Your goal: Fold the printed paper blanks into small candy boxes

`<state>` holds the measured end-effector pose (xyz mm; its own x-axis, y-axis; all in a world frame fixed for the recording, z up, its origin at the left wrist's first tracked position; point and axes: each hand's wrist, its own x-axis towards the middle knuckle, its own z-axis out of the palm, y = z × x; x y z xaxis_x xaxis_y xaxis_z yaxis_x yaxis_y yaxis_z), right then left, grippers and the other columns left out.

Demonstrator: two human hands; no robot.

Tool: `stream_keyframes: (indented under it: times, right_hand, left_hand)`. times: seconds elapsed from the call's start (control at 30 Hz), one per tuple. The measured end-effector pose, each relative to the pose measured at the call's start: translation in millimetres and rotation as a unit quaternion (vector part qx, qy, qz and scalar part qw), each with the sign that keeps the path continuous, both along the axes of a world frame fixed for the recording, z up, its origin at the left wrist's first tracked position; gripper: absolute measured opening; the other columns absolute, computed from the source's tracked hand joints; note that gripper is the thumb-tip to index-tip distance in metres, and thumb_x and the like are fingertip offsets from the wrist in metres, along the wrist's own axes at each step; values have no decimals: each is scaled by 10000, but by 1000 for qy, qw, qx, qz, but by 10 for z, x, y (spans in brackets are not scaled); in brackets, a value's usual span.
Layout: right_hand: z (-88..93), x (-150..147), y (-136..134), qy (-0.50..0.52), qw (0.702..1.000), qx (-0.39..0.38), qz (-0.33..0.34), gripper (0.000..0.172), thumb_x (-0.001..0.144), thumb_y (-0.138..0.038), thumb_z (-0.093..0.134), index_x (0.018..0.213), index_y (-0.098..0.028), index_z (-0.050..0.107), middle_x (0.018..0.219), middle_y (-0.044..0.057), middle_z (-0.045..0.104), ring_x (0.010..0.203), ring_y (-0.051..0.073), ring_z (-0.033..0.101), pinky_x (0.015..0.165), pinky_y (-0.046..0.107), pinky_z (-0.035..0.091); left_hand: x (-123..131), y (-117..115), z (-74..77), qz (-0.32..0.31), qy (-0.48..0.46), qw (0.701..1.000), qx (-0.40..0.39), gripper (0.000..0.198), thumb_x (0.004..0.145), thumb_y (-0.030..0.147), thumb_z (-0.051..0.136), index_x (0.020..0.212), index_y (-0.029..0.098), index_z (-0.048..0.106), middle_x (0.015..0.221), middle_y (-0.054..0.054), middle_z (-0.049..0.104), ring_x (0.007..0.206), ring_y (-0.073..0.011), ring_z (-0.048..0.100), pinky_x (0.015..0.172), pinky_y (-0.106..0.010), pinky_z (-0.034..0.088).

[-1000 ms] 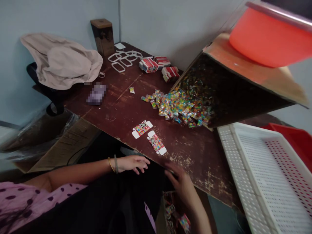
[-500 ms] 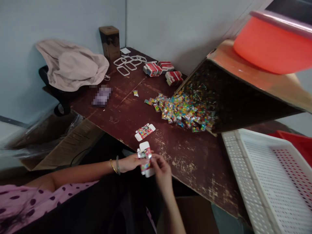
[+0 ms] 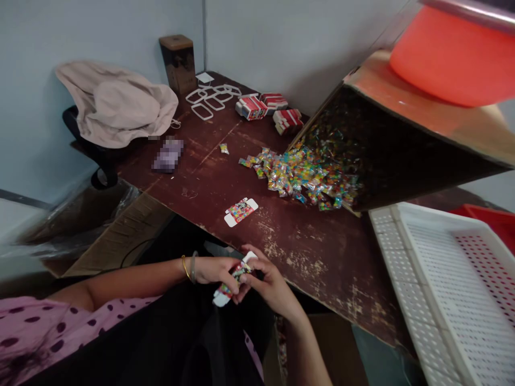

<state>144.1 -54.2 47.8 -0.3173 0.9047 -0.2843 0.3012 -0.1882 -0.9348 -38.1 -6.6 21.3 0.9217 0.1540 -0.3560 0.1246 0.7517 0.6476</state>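
A small printed candy box [image 3: 237, 276] with white end flaps is held between my two hands, over my lap at the table's front edge. My left hand [image 3: 219, 272] grips its left side, thumb on the printed face. On the other side my right hand [image 3: 267, 281] has its fingers and thumb closed on the box. Another flat, unfolded candy box [image 3: 241, 212] lies on the table just beyond them. Farther back is a heap of small wrapped candies [image 3: 298, 174], spilling out of a tipped cardboard box [image 3: 426, 115]. One single candy packet [image 3: 224, 148] lies apart.
Bundles of red and white boxes [image 3: 252, 107] lie at the back, beside white bands [image 3: 202, 111]. A dark tin [image 3: 178, 64], a beige cloth [image 3: 120, 104] and a blurred purple item [image 3: 169, 155] are leftward. White plastic baskets [image 3: 402, 257] stand right; an orange-red tub [image 3: 450, 59] sits above.
The candy box has turned to a steeper slant and come slightly lower between my hands. My right hand has rolled over, its fingers now wrapping the box's far side.
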Motion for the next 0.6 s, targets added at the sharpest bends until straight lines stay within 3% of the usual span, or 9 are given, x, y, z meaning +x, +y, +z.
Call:
stream_keyframes:
  times: [0.07,0.1,0.23,0.3,0.37,0.47,0.6]
  right_hand:
    - [72,77,22,39,998,-21,42,161,852,-344,662,800,-201,714,1330,82,558,1219,251,532,1043,374,403]
    - [92,92,16,42,998,-20,38,161,859,-343,653,805,-202,711,1283,76,586,1191,242,549,1031,359,409]
    - [39,-5,-130,43,994,-27,-97,151,900,-334,585,976,-208,621,999,51,668,957,196,627,891,312,484]
    - [-27,-86,-242,48,983,-43,-169,231,886,-341,604,1065,-223,520,987,45,670,888,181,636,799,283,507]
    - [-86,-140,-354,53,971,-61,-227,315,845,-360,661,1053,-238,458,969,38,673,810,166,633,703,252,505]
    - [-149,-171,-497,127,941,-119,-289,277,849,-441,640,898,-234,463,753,-5,637,624,133,572,585,232,468]
    - [-220,-215,-624,288,864,-277,-308,262,821,-434,661,872,-206,541,597,-44,519,511,102,473,503,212,421]
  left_hand:
    - [-15,0,-2,-30,-8,999,11,207,668,298,747,769,140,658,673,-21,674,583,-139,609,561,-245,472]
    - [-15,-8,-20,-11,17,999,28,250,676,343,763,770,143,646,661,-13,665,564,-138,603,550,-248,473]
    - [13,-104,-123,135,135,968,161,333,751,448,721,711,155,568,605,41,557,522,-93,515,520,-213,425]
    - [5,-164,-148,185,159,938,247,294,798,402,690,916,155,581,709,31,576,611,-101,537,577,-210,427]
    - [-35,-214,-150,217,162,912,309,414,820,330,673,1158,173,494,822,14,593,696,-116,570,622,-211,429]
    - [-132,-273,-143,188,136,914,333,382,854,280,612,1192,185,461,845,9,579,695,-115,576,624,-210,428]
    - [-264,-358,-138,121,122,929,327,288,847,291,610,1104,182,537,803,20,575,662,-105,550,607,-202,416]
